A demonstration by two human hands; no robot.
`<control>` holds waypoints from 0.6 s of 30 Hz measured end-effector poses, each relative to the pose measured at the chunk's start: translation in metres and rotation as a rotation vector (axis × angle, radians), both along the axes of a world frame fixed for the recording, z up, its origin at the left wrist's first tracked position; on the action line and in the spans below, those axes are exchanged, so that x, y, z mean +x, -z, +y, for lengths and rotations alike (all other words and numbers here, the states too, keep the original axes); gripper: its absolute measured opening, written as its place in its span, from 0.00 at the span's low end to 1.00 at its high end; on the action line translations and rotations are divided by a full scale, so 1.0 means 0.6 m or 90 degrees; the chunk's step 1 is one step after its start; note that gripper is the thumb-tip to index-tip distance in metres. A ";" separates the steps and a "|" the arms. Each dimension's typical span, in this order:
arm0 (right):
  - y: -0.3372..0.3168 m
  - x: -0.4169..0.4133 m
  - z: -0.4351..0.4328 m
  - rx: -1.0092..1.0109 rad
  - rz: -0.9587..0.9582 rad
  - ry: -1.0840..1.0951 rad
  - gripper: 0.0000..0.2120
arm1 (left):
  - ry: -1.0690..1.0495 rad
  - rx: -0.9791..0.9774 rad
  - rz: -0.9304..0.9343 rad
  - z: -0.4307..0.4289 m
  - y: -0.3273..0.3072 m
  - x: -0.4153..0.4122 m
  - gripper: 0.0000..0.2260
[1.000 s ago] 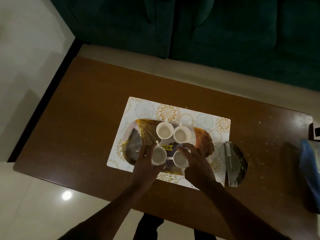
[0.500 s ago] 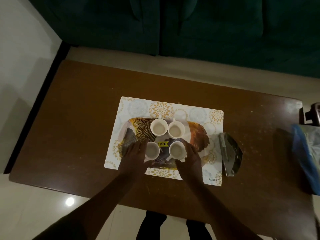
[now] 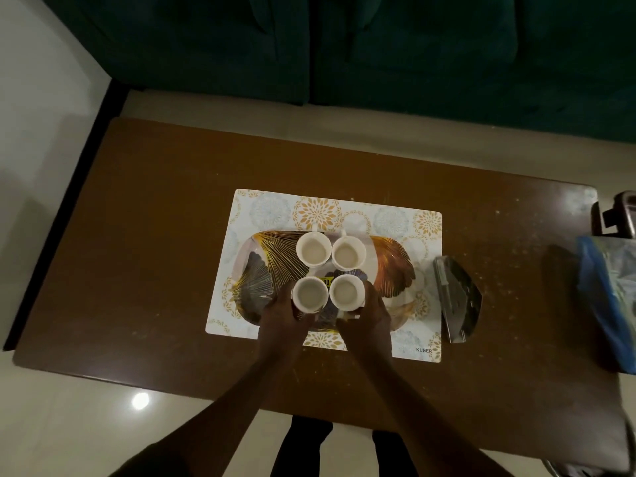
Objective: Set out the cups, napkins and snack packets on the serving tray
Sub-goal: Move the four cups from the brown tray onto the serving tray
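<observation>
An oval serving tray (image 3: 395,266) with a gold leaf pattern lies on a floral placemat (image 3: 275,208). On it stand several white cups in a square: two at the back (image 3: 311,250) (image 3: 348,253) and two at the front. My left hand (image 3: 280,313) is wrapped around the front left cup (image 3: 309,293). My right hand (image 3: 370,315) is wrapped around the front right cup (image 3: 346,291). Both front cups rest on the tray and touch each other.
The brown table (image 3: 155,235) carries a dark metal napkin holder (image 3: 456,297) just right of the placemat and a blue plastic bag (image 3: 605,297) at the right edge. A dark green sofa (image 3: 344,46) stands behind the table. My legs show below the near edge.
Both hands have slid a little toward me along the front cups and now clasp their near sides. The two front cups stand closer together. The camera has shifted slightly.
</observation>
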State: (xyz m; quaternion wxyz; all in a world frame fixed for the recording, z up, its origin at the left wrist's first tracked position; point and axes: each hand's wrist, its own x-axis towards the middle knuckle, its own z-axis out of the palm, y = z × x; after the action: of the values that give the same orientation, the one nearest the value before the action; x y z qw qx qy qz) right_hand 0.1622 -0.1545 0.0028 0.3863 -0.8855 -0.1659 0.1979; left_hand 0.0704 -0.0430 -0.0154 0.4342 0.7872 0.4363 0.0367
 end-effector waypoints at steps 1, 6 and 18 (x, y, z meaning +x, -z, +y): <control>0.000 0.002 0.001 0.003 0.001 -0.011 0.33 | 0.000 -0.002 -0.007 0.002 0.000 0.003 0.24; -0.002 0.015 0.003 0.007 0.002 -0.042 0.35 | 0.007 -0.005 -0.044 0.012 0.003 0.017 0.23; -0.035 0.076 -0.015 -0.017 -0.044 -0.057 0.35 | -0.002 0.180 0.026 0.037 -0.010 0.014 0.26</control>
State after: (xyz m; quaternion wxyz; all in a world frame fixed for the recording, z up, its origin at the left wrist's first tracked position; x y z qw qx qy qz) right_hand 0.2078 -0.1636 0.0236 0.3593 -0.8884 -0.2162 0.1867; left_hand 0.0787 -0.0205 -0.0096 0.3102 0.8403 0.4368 0.0828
